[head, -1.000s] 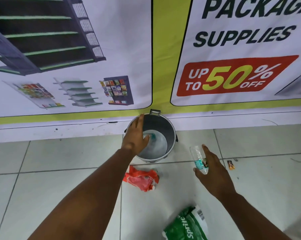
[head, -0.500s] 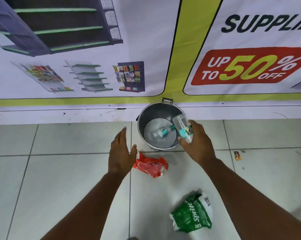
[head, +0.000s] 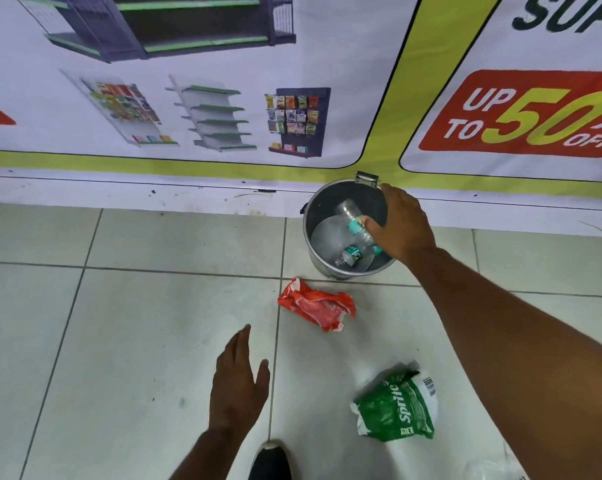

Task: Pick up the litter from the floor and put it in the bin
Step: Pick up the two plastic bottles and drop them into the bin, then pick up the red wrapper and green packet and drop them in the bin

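Holding a clear plastic bottle (head: 353, 220) inside the metal bin (head: 313, 216), upper centre, your right hand (head: 401, 226) grips it; another bottle (head: 351, 254) lies within. Your left hand (head: 239, 386) hangs empty, fingers spread. Left on the floor: red wrapper (head: 316, 304), green Sprite wrapper (head: 398, 407).
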Tool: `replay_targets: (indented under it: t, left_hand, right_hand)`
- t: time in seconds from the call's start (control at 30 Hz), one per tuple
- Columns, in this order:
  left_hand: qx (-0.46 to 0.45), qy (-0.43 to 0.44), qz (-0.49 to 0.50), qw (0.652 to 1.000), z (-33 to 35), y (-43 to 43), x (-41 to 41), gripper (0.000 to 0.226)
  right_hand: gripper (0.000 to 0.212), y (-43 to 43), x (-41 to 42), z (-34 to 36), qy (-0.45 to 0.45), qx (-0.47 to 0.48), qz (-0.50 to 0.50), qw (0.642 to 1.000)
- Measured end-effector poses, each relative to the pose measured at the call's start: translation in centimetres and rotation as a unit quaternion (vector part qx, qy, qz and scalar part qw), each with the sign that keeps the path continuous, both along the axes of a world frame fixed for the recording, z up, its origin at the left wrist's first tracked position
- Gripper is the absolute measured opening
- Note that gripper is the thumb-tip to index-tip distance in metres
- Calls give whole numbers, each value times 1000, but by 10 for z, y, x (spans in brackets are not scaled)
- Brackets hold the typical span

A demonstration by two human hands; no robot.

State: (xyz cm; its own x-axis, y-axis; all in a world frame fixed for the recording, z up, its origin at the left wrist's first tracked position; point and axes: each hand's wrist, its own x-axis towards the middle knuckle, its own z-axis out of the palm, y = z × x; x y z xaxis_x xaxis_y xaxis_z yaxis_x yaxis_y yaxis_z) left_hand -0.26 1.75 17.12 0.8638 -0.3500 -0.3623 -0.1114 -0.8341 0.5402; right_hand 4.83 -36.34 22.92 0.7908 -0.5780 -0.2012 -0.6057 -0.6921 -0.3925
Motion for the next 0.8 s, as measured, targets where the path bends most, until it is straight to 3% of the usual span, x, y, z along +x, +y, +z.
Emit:
replay_targets:
  t: [0.27, 0.43, 0.8]
  left_hand:
    - [-20, -66, -50, 996, 19, -47, 28, 69]
    - [14, -133, -116, 984, 29, -73, 50, 71]
    - [51, -175, -200, 963, 32, -78, 46, 70]
  right_hand:
    - [73, 11, -31, 6, -12, -69, 67, 995]
    - [73, 13, -47, 10, -24, -106, 94, 990]
    - [71, 53, -115, -7, -79, -61, 108, 989]
